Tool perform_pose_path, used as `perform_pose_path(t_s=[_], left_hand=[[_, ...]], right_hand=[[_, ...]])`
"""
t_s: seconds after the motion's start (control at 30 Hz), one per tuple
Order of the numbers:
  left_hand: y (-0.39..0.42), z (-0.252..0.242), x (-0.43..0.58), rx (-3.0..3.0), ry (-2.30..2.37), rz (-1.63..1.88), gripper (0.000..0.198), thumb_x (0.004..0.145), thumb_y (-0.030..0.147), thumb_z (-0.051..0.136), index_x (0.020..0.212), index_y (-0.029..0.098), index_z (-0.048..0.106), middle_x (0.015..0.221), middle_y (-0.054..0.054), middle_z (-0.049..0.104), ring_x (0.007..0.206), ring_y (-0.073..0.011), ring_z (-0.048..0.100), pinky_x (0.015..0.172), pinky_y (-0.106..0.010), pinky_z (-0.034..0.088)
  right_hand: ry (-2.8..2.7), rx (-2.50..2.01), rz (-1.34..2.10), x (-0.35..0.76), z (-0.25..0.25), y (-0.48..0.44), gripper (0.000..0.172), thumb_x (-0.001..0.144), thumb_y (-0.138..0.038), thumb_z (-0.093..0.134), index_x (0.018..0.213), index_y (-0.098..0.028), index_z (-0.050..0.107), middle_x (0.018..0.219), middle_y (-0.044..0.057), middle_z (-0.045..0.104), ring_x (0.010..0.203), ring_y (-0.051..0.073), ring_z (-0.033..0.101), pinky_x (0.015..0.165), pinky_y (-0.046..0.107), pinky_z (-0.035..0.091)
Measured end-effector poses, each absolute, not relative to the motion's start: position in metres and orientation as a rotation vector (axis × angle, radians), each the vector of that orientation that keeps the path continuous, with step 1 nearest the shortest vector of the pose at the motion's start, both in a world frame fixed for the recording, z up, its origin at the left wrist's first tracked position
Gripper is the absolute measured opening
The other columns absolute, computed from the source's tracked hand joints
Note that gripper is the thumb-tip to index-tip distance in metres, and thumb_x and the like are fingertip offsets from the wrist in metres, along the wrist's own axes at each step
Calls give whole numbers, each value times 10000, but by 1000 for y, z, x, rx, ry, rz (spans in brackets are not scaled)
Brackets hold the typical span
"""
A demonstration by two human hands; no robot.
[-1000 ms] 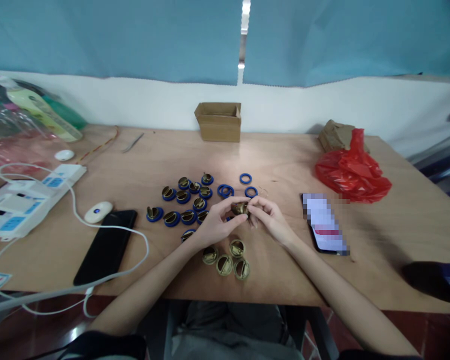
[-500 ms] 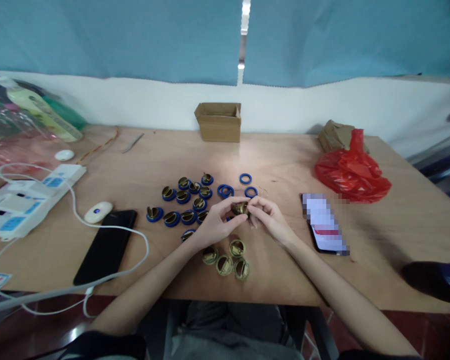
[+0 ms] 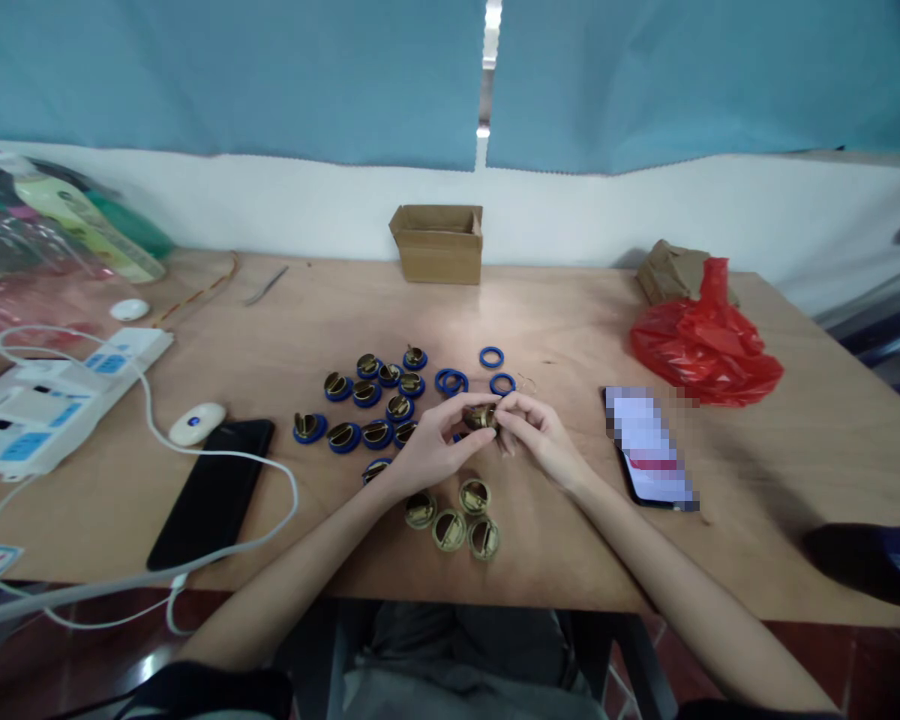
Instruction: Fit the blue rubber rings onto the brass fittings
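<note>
The fingertips of both hands are closed on one small brassy piece (image 3: 481,417), the left hand (image 3: 442,445) pinching it between thumb and forefinger, the right hand (image 3: 544,440) meeting it from the other side. It is dark gold with a dull metallic shine, brownish in its shadowed parts; the fingers cover much of its edge, so its full outline cannot be told. It is held above the table (image 3: 570,560), near the middle of the work area.

Just below the hands, toward the person, lie four gold discs (image 3: 449,530) — round, pale-rimmed, each with a bar across a darker hollow. Beyond the fingertips are loose blue rings (image 3: 491,357), two of them overlapping. To the left, a cluster of similar gold pieces sits in blue rims (image 3: 376,433), some partly hidden by the left hand. Farther out lie a black phone (image 3: 210,495) on the left and a lit phone (image 3: 652,445) on the right.

Against the picture from half a second ago, almost nothing differs — hands, held piece, discs and rings all keep the same places.
</note>
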State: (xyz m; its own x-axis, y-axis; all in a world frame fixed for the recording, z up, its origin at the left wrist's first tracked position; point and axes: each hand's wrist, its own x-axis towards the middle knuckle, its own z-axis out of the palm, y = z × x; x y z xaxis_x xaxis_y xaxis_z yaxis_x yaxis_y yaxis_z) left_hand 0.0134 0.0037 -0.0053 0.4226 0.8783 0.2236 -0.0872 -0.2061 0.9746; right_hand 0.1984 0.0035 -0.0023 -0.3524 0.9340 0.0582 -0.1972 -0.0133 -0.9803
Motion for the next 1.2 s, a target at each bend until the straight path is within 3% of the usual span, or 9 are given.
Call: perform_pose_path(t_s=[1.2], left_hand=[[5, -9, 13, 1513, 696, 1059, 378, 901, 222, 696, 1275, 205, 642, 1269, -114, 705, 1137, -217, 687, 980, -360, 563]], right_hand=[[-1348, -867, 1523, 199, -2, 4, 282, 919, -446, 674, 803, -214, 563, 514, -84, 528, 461, 97, 494, 531, 260, 401]])
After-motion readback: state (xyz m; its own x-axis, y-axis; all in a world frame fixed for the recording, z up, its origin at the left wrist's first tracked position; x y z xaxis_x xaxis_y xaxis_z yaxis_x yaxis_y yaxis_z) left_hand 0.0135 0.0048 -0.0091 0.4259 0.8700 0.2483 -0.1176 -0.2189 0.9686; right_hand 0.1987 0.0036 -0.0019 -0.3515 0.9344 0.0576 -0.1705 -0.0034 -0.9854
